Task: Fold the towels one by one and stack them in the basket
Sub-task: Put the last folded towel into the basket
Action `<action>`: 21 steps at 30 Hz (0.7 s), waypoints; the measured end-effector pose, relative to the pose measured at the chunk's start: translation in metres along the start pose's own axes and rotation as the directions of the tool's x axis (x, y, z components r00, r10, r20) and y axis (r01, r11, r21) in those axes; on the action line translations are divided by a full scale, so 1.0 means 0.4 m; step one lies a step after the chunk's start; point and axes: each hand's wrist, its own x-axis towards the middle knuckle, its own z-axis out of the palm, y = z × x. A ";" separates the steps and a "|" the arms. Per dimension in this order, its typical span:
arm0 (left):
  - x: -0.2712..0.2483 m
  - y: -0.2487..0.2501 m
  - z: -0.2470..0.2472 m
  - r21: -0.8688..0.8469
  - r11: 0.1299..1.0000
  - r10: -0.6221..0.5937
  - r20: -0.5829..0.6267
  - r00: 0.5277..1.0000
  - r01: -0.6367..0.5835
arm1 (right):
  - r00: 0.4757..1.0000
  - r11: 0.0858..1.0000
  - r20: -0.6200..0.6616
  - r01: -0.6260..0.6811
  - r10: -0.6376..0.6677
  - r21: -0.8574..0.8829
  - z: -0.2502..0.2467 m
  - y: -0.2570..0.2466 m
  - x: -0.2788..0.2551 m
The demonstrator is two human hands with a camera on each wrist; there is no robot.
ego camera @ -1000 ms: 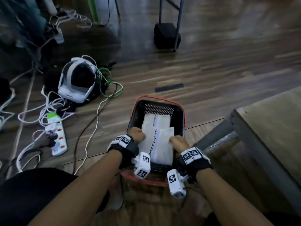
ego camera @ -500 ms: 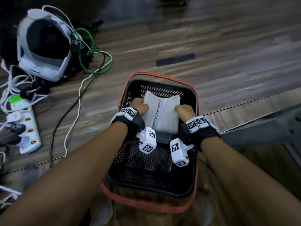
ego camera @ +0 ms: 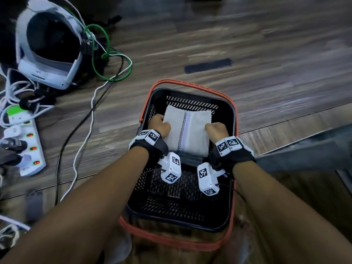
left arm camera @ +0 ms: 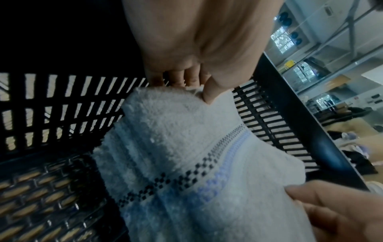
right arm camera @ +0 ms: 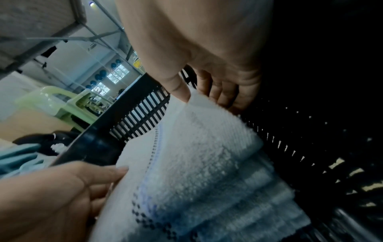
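A folded white towel (ego camera: 187,131) with a dark checked stripe and a pale blue one lies in the far half of the black basket (ego camera: 231,168) with red handles. It rests on a stack of folded towels (right arm camera: 269,188), the lowest a dark grey one (ego camera: 190,160). My left hand (ego camera: 159,124) pinches the towel's left edge, thumb on top (left arm camera: 213,91). My right hand (ego camera: 216,130) pinches its right edge in the same way (right arm camera: 182,91). Both hands are inside the basket.
The basket stands on a wooden floor. At the left lie a white headset (ego camera: 47,54), a power strip (ego camera: 28,145) and tangled cables (ego camera: 106,60). A grey table leg (ego camera: 304,153) runs in from the right. A black strip (ego camera: 208,65) lies on the floor beyond the basket.
The camera has dropped closer over the basket. Both hands have carried the folded towel down and towards the far end of the basket, onto the stack.
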 end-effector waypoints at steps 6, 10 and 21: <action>-0.009 -0.011 0.027 0.007 0.987 0.159 -0.128 0.979 -0.159 | 0.958 0.961 -0.213 0.142 -0.194 -0.238 0.050 0.002 -0.017; -0.012 -0.037 0.071 0.412 0.799 0.497 -0.042 0.867 -0.438 | 0.829 0.708 -0.160 0.338 -0.536 -0.621 0.110 0.048 -0.016; 0.022 -0.096 0.124 0.589 0.700 0.438 0.093 0.894 -0.404 | 0.867 0.701 -0.129 0.292 -0.481 -0.651 0.168 0.119 0.041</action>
